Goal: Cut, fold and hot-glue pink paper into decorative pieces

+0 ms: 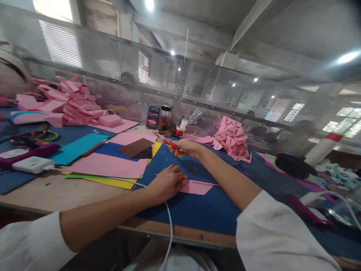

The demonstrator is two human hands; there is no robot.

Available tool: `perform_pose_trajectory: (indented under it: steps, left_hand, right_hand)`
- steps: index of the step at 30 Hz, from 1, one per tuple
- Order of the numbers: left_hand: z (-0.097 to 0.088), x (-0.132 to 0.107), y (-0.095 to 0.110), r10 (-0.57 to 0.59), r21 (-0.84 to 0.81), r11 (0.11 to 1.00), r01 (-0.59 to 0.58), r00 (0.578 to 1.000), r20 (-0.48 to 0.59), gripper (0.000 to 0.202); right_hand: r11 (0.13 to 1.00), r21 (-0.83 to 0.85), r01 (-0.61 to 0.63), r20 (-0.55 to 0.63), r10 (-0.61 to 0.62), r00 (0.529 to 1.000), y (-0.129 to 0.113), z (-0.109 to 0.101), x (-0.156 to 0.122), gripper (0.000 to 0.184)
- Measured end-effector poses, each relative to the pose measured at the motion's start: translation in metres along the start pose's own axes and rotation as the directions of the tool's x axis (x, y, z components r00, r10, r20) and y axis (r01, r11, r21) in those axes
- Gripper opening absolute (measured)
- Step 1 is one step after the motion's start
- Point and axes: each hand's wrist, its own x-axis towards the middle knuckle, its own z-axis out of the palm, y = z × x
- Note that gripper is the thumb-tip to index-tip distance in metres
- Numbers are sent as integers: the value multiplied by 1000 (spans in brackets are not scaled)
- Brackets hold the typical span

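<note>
Nearest the camera, a white cable trailed back from under the heel of the left hand, whose fingers lay flat and released, gripping nothing, pressing down the near end of a pink paper piece on the blue mat. The piece ran out from those fingertips toward the person's right, a thin strip along its far edge and a wider tapering flap below. Just beyond the left fingers, the right hand was held over the mat, its fingers clenched around a red-handled tool that stuck out to the left of the knuckles; whether it was scissors or a cutter could not be told. To the left of both sets of fingers lay overlapping sheets: a pink sheet over a yellow sheet, with a brown card and a teal sheet farther off, and a white adaptor well out to the left. Past the right fingers stood a red-and-white pot and dark jars. Beyond and to the right of them rose a heap of punched pink pieces, and far to the left a pile of pink strips. All of it sat in front of a perforated metal screen.
</note>
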Motion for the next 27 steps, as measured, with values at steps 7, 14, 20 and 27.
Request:
perform_pose_trajectory:
  steps: [7,14,20,27]
  left_hand:
    - [0,6,-3,-8,8,1000,8,999,36,29]
    - [1,9,-2,-60,-6,998,61,998,32,23]
    - [-2,11,-2,-190,-99,976,195,980,58,21]
    - [-22,28,0,-268,-230,923,309,944,192,19]
  right_hand:
    - [986,106,130,-65,-124,990,21,-21,-103,27]
    - [978,-198,60,-362,-130,923,76,-32,-145,31]
    - [873,-479,-97,-416,-128,900,94,-32,-144,29]
    - [801,-580,-145,-419,-141,897,88,-31,-152,31]
